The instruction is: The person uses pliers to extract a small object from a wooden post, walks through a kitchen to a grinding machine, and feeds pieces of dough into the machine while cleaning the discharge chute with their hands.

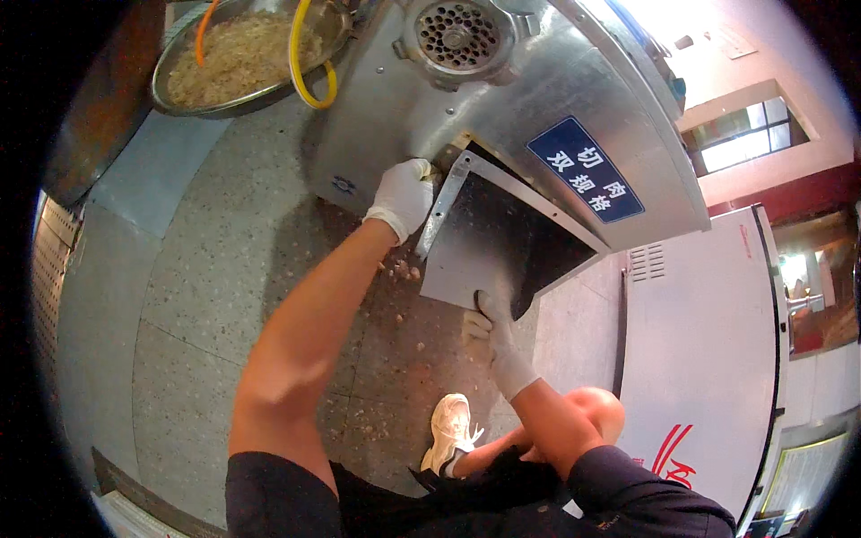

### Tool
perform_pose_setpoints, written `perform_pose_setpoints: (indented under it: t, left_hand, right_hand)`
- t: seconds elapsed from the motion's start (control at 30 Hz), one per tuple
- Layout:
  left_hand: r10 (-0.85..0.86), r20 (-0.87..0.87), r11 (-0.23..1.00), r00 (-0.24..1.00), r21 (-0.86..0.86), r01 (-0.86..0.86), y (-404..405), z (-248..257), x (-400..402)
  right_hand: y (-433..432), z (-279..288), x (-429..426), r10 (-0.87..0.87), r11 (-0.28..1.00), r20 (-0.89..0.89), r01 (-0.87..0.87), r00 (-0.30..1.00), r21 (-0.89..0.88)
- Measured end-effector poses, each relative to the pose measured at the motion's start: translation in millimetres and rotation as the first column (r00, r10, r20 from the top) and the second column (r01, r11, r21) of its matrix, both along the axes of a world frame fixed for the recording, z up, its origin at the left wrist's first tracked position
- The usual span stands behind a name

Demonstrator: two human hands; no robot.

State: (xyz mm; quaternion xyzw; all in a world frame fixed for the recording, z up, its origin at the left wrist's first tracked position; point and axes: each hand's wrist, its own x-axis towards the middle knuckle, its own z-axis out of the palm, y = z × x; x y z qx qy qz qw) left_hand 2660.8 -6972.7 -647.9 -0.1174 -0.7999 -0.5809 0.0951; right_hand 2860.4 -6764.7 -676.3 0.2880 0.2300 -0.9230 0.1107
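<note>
In front of me stands a stainless steel meat-processing machine (pixel 494 124) with a perforated grinder plate (pixel 458 35) at the top. A flanged metal panel (pixel 464 272) lies tilted against its lower front, with a dark gap along the upper edge. My right hand (pixel 494 336), in a white glove, grips the panel's near edge, thumb on the upper face. My left hand (pixel 403 198), gloved too, is curled at the machine front beside the panel's left flange. Its fingertips are hidden, so what it holds cannot be told.
A metal bowl (pixel 222 109) of pale shredded food (pixel 235 60) is at upper left, near a yellow loop (pixel 296 60). Small scraps (pixel 403 270) litter the tiled floor (pixel 202 269). A white cabinet (pixel 693 336) stands at right. My white shoe (pixel 449 430) is below the panel.
</note>
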Motion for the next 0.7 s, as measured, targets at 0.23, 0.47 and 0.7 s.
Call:
perform_pose_setpoints:
  t: [0.23, 0.47, 0.7]
  left_hand:
    - [-0.197, 0.327, 0.929, 0.924, 0.364, 0.069, 1, 5, -1]
    - [-0.128, 0.200, 0.982, 0.971, 0.160, 0.096, -18, 3, 4]
    - [-0.035, 0.157, 0.970, 0.987, -0.233, 0.071, -43, 16, 2]
  right_hand:
    - [-1, 6, -3, 0.000, 1.000, 0.038, 0.000, 0.999, -0.001]
    - [-19, 8, -20, -0.081, 0.990, 0.014, 0.079, 0.997, 0.115]
    - [-13, -1, -17, -0.084, 0.996, -0.005, 0.084, 0.996, -0.042]
